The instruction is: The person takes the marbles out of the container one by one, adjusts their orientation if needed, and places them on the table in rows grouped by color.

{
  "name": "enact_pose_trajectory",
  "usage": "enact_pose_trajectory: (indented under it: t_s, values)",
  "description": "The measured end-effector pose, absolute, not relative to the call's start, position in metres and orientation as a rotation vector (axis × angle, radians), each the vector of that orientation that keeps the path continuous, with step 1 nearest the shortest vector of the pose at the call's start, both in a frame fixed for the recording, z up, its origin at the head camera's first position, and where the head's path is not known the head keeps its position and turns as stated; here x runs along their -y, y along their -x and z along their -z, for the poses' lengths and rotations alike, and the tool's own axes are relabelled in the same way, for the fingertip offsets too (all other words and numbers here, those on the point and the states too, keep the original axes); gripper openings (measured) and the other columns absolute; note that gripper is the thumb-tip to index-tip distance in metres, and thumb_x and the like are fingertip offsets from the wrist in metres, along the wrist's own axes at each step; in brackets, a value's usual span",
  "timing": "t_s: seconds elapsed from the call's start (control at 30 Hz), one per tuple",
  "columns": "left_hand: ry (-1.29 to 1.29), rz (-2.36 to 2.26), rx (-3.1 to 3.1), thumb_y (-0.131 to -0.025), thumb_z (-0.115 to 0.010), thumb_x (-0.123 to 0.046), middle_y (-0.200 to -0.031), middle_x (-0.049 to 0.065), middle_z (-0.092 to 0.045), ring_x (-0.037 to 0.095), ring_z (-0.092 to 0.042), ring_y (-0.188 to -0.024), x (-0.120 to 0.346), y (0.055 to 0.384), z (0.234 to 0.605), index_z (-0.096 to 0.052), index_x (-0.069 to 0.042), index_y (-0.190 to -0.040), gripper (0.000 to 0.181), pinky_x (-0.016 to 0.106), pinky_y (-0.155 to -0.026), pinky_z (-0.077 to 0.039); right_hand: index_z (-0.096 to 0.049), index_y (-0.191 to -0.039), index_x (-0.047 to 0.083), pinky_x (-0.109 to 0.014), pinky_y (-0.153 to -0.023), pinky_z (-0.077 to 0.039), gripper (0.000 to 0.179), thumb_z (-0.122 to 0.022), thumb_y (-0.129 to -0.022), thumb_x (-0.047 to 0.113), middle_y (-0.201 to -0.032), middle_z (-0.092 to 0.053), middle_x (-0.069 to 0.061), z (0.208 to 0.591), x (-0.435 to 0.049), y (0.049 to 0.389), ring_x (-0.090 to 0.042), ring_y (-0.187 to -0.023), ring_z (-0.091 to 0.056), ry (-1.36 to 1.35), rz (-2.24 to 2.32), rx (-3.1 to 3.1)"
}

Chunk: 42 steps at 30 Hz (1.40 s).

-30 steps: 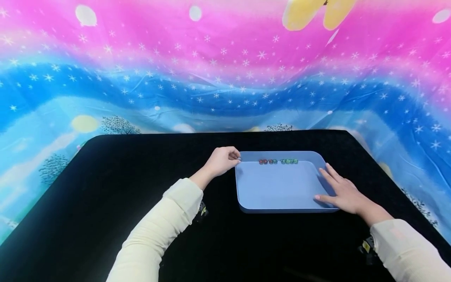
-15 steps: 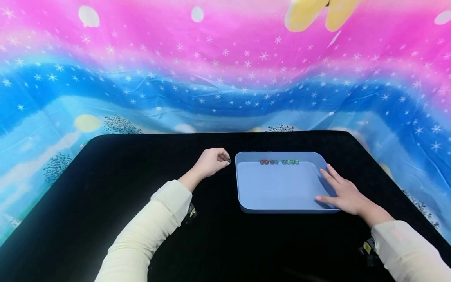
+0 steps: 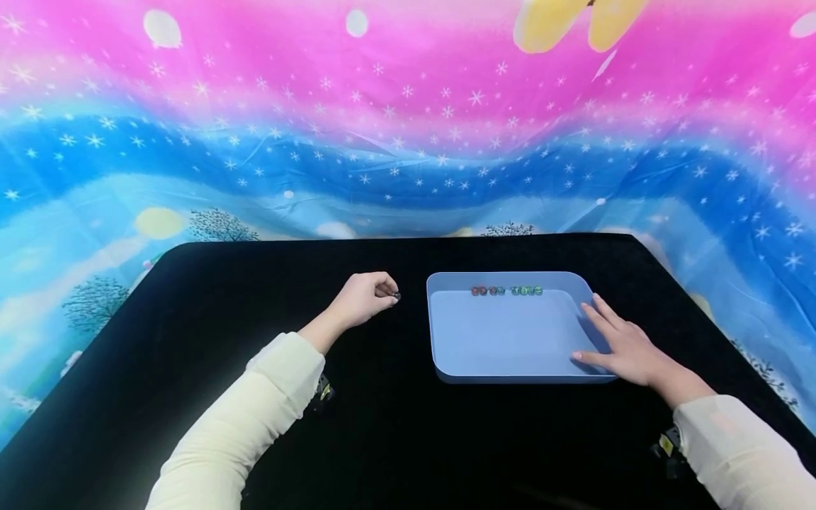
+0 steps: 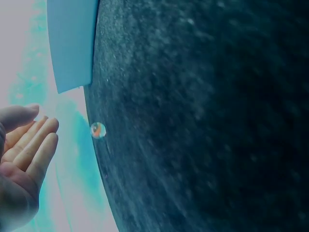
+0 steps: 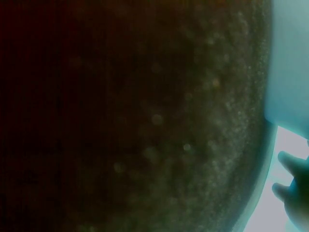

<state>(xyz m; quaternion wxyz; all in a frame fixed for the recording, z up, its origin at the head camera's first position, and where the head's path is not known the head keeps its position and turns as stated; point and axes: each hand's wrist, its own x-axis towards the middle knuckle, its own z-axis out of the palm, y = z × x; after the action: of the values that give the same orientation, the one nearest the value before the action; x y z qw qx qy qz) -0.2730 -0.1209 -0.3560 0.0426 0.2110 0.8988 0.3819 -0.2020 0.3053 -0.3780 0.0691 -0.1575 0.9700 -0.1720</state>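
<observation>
1. The step in hand looks like carrying one marble (image 3: 396,295) out of the tray: the left hand (image 3: 365,298), left of centre in the head view, has its fingers curled, with the small dark marble at the fingertips, just above the black table (image 3: 191,340).
2. In the left wrist view a marble (image 4: 98,130) shows as a clear ball with an orange streak, a little apart from the fingers (image 4: 34,145), which look fairly straight there; whether it is pinched or just let go I cannot tell.
3. The blue tray (image 3: 510,372) sits right of centre, well clear of that hand. A row of marbles (image 3: 506,291), red then green, lies along its far wall.
4. The right hand (image 3: 621,347) lies flat with fingers spread, resting on the tray's near right corner and seemingly steadying it.
5. Judging from this, the next move calls for a gentle set-down on the cloth, since a round marble rolls easily.
</observation>
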Motion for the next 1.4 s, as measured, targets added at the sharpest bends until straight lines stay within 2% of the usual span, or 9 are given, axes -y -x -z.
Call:
enact_pose_trajectory:
  t_s: [0.4, 0.87, 1.4]
  values:
    - [-0.585, -1.11, -2.8, -0.081, -0.06, -0.012, -0.087, 0.001, -0.06, 0.013, -0.056, -0.082, 0.136, 0.261, 0.361, -0.06, -0.008, -0.092, 0.011, 0.027, -0.069, -0.046, -0.006, -0.138, 0.001, -0.065, -0.086, -0.01, 0.088, -0.055, -0.08, 0.045, -0.141, 0.014, -0.017, 0.377, -0.312, 0.198, -0.047, -0.122, -0.003, 0.507, 0.532, -2.9]
    - [-0.553, -1.005, -2.889, -0.081, -0.059, -0.01, -0.085, 0.005, -0.06, 0.018, -0.056, -0.081, 0.158, 0.267, 0.369, -0.059, -0.004, -0.091, 0.012, 0.031, -0.071, -0.046, -0.008, -0.138, 0.0, -0.064, -0.087, -0.01, 0.089, -0.055, -0.079, 0.048, -0.141, 0.015, -0.014, 0.375, -0.311, 0.196, -0.048, -0.121, -0.005, 0.501, 0.514, -2.911]
    - [-0.583, -0.824, -2.938, -0.079, -0.061, -0.008, -0.083, 0.004, -0.06, 0.018, -0.057, -0.079, 0.166, 0.275, 0.376, -0.061, -0.005, -0.088, 0.009, 0.032, -0.07, -0.045, -0.008, -0.138, 0.0, -0.065, -0.086, -0.01, 0.088, -0.056, -0.08, 0.045, -0.141, 0.015, -0.014, 0.373, -0.31, 0.196, -0.047, -0.122, -0.005, 0.509, 0.525, -2.907]
